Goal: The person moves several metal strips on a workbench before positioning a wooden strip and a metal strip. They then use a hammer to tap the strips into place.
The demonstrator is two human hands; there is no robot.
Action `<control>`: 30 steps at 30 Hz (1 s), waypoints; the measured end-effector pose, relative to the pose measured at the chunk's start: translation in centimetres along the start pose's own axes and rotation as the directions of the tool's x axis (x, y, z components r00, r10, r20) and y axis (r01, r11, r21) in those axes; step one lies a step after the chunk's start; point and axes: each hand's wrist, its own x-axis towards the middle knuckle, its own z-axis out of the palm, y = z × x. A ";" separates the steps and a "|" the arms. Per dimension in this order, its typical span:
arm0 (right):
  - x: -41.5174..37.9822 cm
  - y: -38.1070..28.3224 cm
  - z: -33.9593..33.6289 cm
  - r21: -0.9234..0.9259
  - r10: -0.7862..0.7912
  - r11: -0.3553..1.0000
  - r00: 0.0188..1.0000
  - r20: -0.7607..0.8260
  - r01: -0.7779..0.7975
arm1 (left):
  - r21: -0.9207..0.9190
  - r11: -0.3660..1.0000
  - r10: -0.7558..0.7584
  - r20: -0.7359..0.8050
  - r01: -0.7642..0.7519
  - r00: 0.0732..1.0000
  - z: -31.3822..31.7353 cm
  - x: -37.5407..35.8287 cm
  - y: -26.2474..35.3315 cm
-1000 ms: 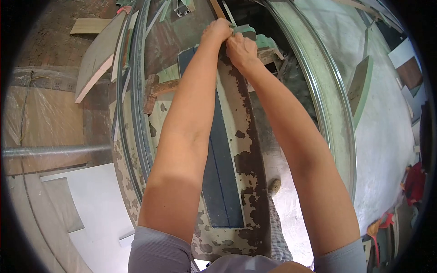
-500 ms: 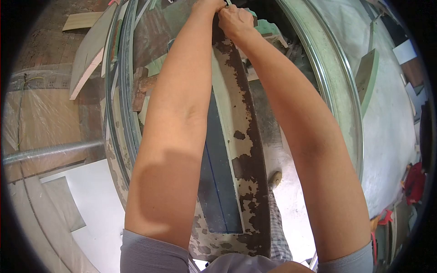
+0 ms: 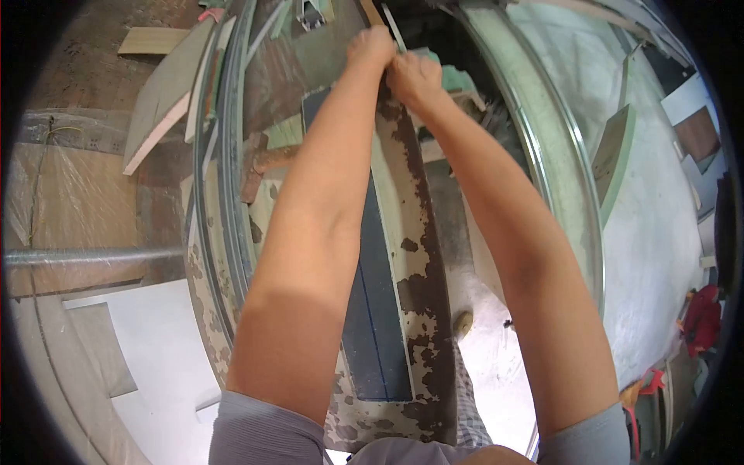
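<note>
Both my arms stretch toward the far end of a long, narrow bench [image 3: 425, 341] with flaking, patchy paint. My left hand [image 3: 372, 48] is closed at the far edge, its fingers curled out of sight; I cannot tell what it grips. Right beside it, my right hand [image 3: 415, 77] is a fist, and a thin pale strip [image 3: 394, 29] runs up and away from its knuckles. Under my left forearm lies a long dark grey board [image 3: 380, 333] marked lengthwise with a blue line. A brown, T-shaped hammer [image 3: 253, 167] rests left of that forearm, its handle partly hidden.
Grey metal channels [image 3: 229, 178] run along the bench's left side. To the right stands a shiny metal-edged frame [image 3: 546, 155] with a green-edged panel [image 3: 616, 159] beyond it. White sheets [image 3: 163, 333] and plastic-wrapped boards [image 3: 85, 194] lie at left. A shoe [image 3: 463, 325] shows below.
Both hands have come back slightly toward me, staying close together. More of the pale strip and the bench's far end now shows beyond them.
</note>
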 end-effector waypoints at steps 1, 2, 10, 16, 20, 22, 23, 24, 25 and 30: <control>-0.9 0.1 -0.7 -0.006 -0.030 1.000 0.999 -0.035 0.030 | -0.072 0.997 0.007 -0.057 -0.011 0.998 -0.5 -2.1 0.7; -2.0 0.3 -2.1 0.038 -0.050 0.998 0.999 0.009 0.050 | -0.149 0.987 -0.065 0.028 0.068 0.998 -1.9 -4.2 1.6; -17.8 -4.6 -18.5 0.288 0.057 0.941 0.925 0.374 -0.175 | -0.615 0.767 -0.201 0.039 0.182 0.979 -5.2 -17.1 3.2; -29.8 -11.7 -30.0 0.498 0.092 0.731 0.790 0.606 -0.467 | -0.835 0.432 -0.222 0.267 0.340 0.938 -9.9 -29.6 6.0; -35.8 -15.8 -33.0 0.616 0.083 0.466 0.725 0.684 -0.635 | -0.849 0.378 -0.283 0.275 0.370 0.919 -11.8 -36.2 5.7; -39.0 -17.4 -33.7 0.611 -0.013 0.513 0.705 0.709 -0.604 | -0.847 0.407 -0.267 0.247 0.341 0.932 -12.7 -40.7 5.6; -40.7 -18.3 -34.2 0.634 -0.076 0.516 0.706 0.704 -0.577 | -0.843 0.409 -0.260 0.258 0.348 0.930 -13.3 -43.0 5.6; -42.3 -19.1 -34.7 0.656 -0.135 0.518 0.705 0.696 -0.549 | -0.841 0.410 -0.249 0.269 0.353 0.930 -14.0 -45.3 5.7; -43.5 -19.7 -35.2 0.664 -0.149 0.527 0.711 0.687 -0.531 | -0.829 0.416 -0.278 0.275 0.373 0.920 -14.8 -47.6 6.1; -50.9 -20.7 -37.1 0.756 -0.472 0.555 0.616 0.630 -0.348 | -0.812 0.392 -0.375 0.288 0.433 0.881 -17.7 -56.5 7.2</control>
